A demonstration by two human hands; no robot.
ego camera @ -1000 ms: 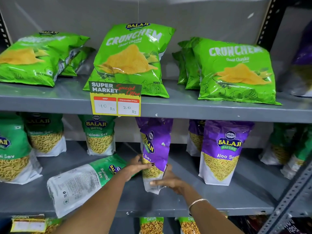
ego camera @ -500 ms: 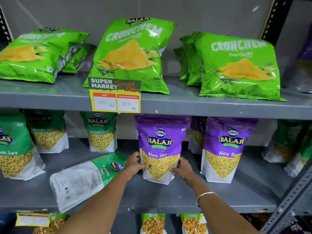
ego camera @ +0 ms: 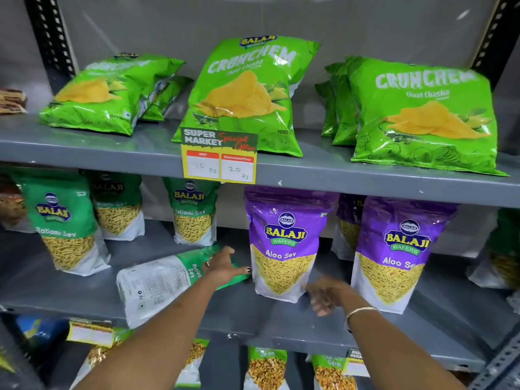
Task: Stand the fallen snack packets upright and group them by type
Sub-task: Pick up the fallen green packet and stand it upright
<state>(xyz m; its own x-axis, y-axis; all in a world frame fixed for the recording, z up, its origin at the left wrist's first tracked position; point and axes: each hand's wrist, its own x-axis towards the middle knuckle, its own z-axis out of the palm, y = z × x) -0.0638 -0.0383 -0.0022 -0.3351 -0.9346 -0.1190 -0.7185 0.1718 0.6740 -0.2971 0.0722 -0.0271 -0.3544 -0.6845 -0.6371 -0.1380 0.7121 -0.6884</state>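
A green-and-white Ratlami Sev packet (ego camera: 157, 285) lies flat on the middle shelf (ego camera: 253, 316), its back facing up. My left hand (ego camera: 225, 266) rests on the green top end of that packet with the fingers spread. Just right of it a purple Aloo Sev packet (ego camera: 284, 240) stands upright on its own. My right hand (ego camera: 326, 296) is blurred, open and empty, a little in front of the purple packet's lower right corner and not touching it. A second purple Aloo Sev packet (ego camera: 399, 249) stands further right.
Upright green Ratlami Sev packets (ego camera: 64, 220) (ego camera: 194, 212) stand at the left of the middle shelf. On the upper shelf, green Crunchem bags (ego camera: 247, 91) (ego camera: 422, 116) lean back, and one (ego camera: 109, 91) lies flat. A yellow price tag (ego camera: 219, 157) hangs from the upper shelf's edge.
The purple packet was turned to face front and stood upright. Both hands have let go of it: the left moved onto the fallen green packet, the right drew back.
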